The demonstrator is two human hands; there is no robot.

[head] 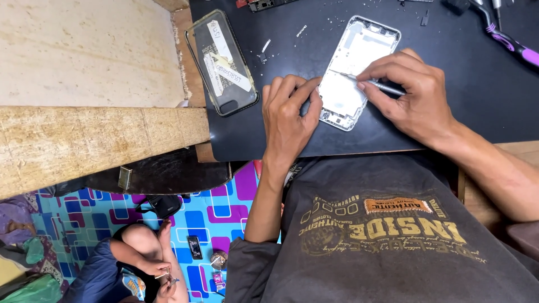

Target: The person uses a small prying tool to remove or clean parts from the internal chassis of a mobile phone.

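A silver phone frame (pixel 359 70), stripped and lying open side up, sat tilted on the black work mat (pixel 471 84) in the upper middle of the frame. The left hand (pixel 289 115) lay just left of and below it, palm down on the mat, with its fingers bent and the fingertips (pixel 314 84) pressed against the frame's left edge near its lower half, steadying it. The right hand (pixel 412 92) came in from the right side and rested over the frame's right edge; its thumb and first fingers were pinched tight on a thin metal tool (pixel 373 84), held like a pen. The tool's tip reached leftward over the frame's inner plate, about at its middle, and appeared to touch it. So the frame lay between the two hands, touched by the left one at its edge and by the right one through the tool.

In the upper left of the mat, well apart from the left hand, lay a dark phone (pixel 222 62) with paper labels stuck on it. A purple-handled tool (pixel 514 45) lay at the upper right corner, apart from the right hand. Small screws and bits (pixel 266 47) were scattered on the mat between the dark phone and the frame.

At the lower left, another person (pixel 132 264) sat on a patterned floor mat (pixel 213 207).
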